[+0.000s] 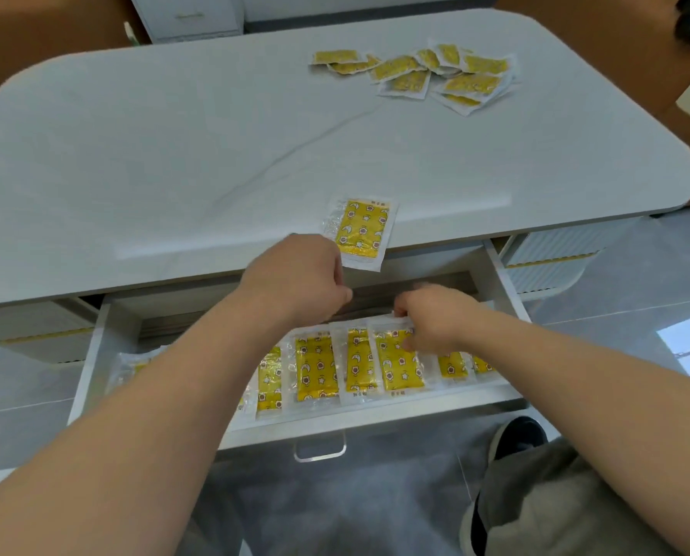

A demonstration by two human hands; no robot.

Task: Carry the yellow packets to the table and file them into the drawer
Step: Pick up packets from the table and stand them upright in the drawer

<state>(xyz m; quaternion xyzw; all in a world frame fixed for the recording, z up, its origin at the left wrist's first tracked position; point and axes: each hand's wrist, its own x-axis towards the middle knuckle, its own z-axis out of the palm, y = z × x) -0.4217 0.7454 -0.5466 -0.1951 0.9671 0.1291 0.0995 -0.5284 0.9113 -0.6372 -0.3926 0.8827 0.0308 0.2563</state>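
Observation:
My left hand (303, 276) holds one yellow packet (361, 230) upright above the table's front edge, fingers curled round its lower left corner. My right hand (435, 315) is inside the open drawer (95, 355) and pinches the top of a filed packet (397, 361). A row of several yellow packets (317, 367) stands side by side in the drawer; my left forearm hides part of the row. A loose pile of several more packets (419, 72) lies at the far right of the white table (175, 154).
The drawer is pulled out toward me, its metal handle (320, 449) on the front. My knee and a black shoe (516, 435) are below at the right. A white cabinet (191, 16) stands behind the table. Ribbed white side units flank the drawer.

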